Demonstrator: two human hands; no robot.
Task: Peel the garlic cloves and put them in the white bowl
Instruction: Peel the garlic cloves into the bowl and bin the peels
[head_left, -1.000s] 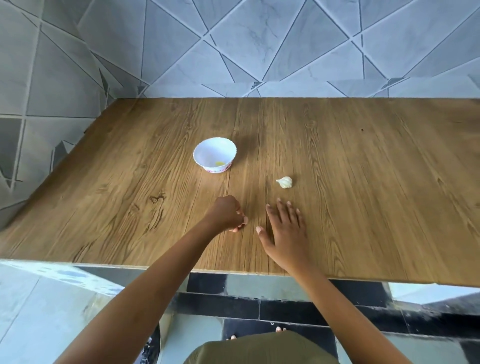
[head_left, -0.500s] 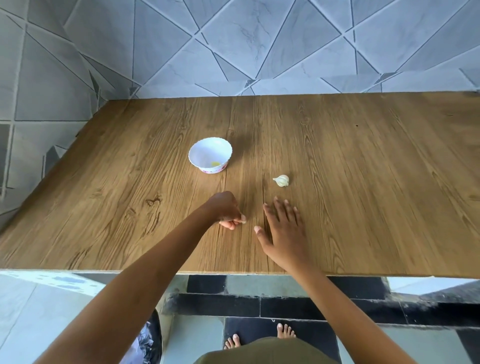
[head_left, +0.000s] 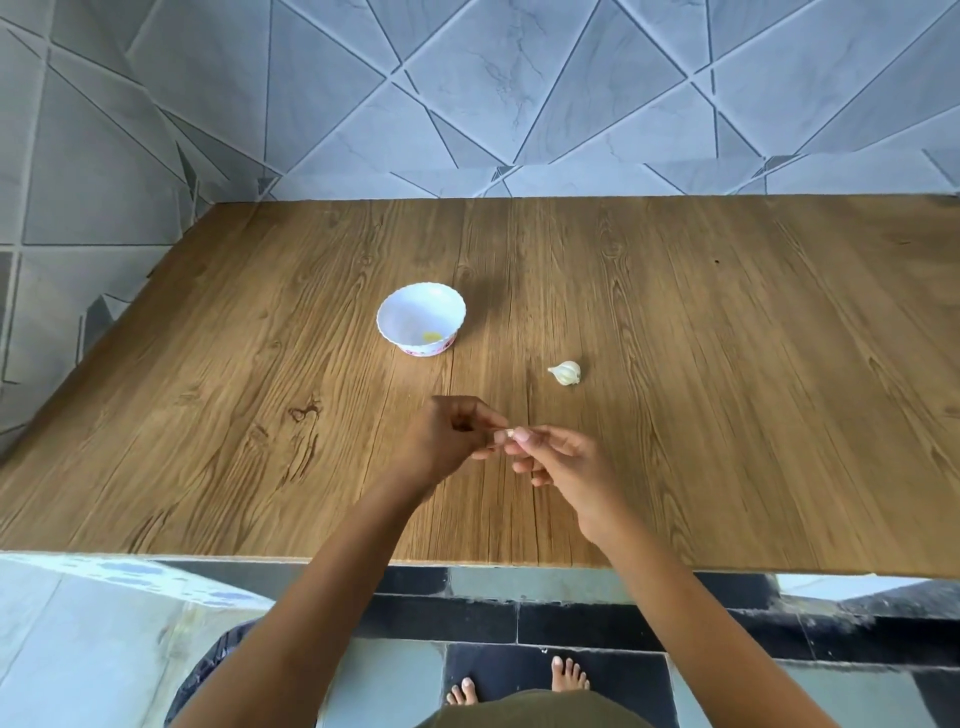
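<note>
One white bowl (head_left: 421, 318), one garlic bulb (head_left: 565, 372), one small clove (head_left: 506, 434) between the fingers, two hands. All on or over one wooden table (head_left: 727, 364).

The bowl sits mid-table, left of centre, scalloped rim, pinkish pattern round the base. Inside it: one small yellowish piece near the bottom on the near-right side; too small to tell whether it is a peeled clove. Nothing else visible in the bowl.

The bulb lies on the table to the right of the bowl and a bit nearer, apart from it, pointed end facing left. Skin still on.

Left hand (head_left: 444, 441) and right hand (head_left: 563, 462) meet above the near part of the table, nearer than bowl and bulb. Left hand is curled, thumb and fingertips pinching the pale clove. Right hand pinches the same clove from the right side with thumb and forefinger, other fingers loosely bent below. Clove mostly hidden by fingertips; can't tell how much skin is off.

Grey tiled wall (head_left: 467, 93) behind the far table edge. Two bare feet (head_left: 519, 686) on the floor below the near edge.
</note>
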